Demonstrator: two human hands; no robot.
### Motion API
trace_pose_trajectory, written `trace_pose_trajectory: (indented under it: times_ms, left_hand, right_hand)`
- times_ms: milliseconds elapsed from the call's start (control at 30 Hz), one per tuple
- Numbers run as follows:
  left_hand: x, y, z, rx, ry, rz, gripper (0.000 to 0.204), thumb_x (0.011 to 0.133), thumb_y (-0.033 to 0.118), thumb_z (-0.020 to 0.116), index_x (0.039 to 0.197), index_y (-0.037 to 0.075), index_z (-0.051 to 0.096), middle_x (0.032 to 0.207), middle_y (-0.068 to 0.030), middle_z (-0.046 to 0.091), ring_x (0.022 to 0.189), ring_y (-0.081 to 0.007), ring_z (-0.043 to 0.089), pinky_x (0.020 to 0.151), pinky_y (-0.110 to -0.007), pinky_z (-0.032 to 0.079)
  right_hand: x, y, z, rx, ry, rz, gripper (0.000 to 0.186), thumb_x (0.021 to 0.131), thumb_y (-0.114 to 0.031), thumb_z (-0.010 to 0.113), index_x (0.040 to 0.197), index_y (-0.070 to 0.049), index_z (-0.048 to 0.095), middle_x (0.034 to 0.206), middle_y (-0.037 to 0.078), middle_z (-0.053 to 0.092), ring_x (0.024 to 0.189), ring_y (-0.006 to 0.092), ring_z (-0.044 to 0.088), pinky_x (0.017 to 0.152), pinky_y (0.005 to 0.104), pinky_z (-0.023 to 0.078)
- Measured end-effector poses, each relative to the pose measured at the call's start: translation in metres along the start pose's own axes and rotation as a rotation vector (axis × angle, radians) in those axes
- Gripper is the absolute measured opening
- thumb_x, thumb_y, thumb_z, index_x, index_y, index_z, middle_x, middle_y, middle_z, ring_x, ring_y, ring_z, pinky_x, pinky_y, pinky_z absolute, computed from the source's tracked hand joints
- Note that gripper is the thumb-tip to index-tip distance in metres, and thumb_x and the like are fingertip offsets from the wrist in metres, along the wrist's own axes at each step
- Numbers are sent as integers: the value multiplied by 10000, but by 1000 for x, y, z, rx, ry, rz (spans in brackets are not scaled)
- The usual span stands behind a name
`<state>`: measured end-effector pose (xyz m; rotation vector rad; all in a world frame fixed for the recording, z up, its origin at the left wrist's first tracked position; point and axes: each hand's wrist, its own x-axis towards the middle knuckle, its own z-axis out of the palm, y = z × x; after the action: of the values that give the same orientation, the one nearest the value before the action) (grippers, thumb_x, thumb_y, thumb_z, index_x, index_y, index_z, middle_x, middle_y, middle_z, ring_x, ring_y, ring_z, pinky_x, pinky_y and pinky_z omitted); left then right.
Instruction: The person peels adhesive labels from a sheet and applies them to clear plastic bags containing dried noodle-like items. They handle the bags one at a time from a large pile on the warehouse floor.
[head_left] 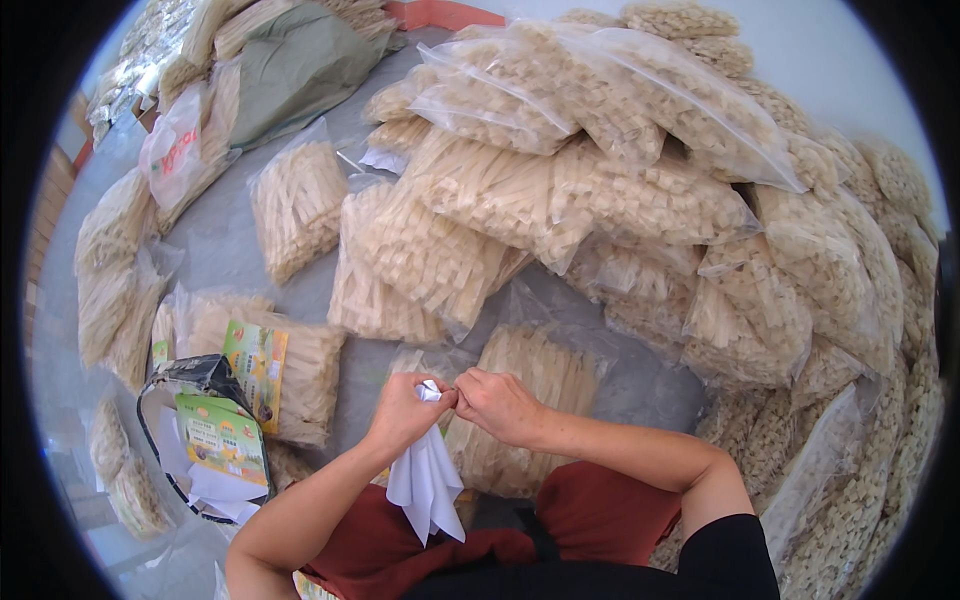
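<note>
Landmark: the big heap of clear bags packed with pale strip-shaped pieces; everything below is placed relative to it.

Risks, biggest first:
- Heap is stacked loose and steep, with the top bags lying tilted. My read: a nudge at its near foot could slide bags down onto the work spot.
- The bag below the heap's near edge lies right under both hands. It looks like thin film, so a snag or hard tug could split it and spill strips.
- White sheets hang loose from the pinch. With the grip only at the top corner, they could slip out or tear.

Grip: left hand and right hand meet fingertip to fingertip, both pinched closed on the top of the white sheets, just in front of the heap's near foot. The sheets dangle below the left hand over a dark red lap.

Packages and labels, largest to smallest:
- Flat grey-green sack, far left of the heap, at the top.
- Row of the same clear bags, well left of the heap.
- Single clear bag, just left of the heap, on its own.
- White bag with red print, left of the heap, beside the sack.
- Open dark-rimmed bag, lower left of the heap, holding green label cards and white slips.
- Green-and-yellow rectangular label on a bag, just above that.
</note>
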<state>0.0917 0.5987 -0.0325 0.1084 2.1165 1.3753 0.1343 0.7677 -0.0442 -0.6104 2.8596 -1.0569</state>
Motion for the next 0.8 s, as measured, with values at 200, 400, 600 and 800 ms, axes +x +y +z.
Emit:
trace_pose_trajectory:
  times_ms: [200, 400, 600, 800]
  left_hand:
    - [5, -13, -1, -72, 8, 51, 107, 722, 70, 670, 741, -36, 668, 632, -10, 604, 565, -51, 496, 500, -231, 386]
    - [2, 1, -5, -91, -43, 10, 114, 701, 75, 669, 737, -33, 669, 648, -24, 611, 565, -57, 491, 499, -230, 374]
    - [4, 0, -32, -841, -384, -136, 84, 723, 12, 624, 797, -23, 606, 749, -172, 663, 487, -110, 493, 467, -233, 417]
    - [16, -9, -39, -593, -386, -254, 28, 709, 14, 580, 730, 10, 597, 729, -155, 647, 481, -93, 484, 458, -236, 413]
  right_hand:
    - [1, -6, 1, 52, 88, 64, 173, 783, -144, 589, 726, 17, 559, 713, 178, 591, 650, 370, 600, 577, 435, 498]
    - [3, -8, -11, 263, -3, 253, 146, 780, -121, 609, 810, 18, 643, 726, 145, 649, 619, 241, 644, 530, 327, 486]
    - [-6, 31, -30, 865, -164, 850, 180, 813, -149, 608, 764, 16, 659, 676, 73, 647, 581, 120, 642, 441, 252, 462]
    - [-35, 85, -16, 3, -306, 688, 218, 825, -166, 567, 832, 37, 645, 781, 142, 640, 722, 275, 640, 599, 374, 516]
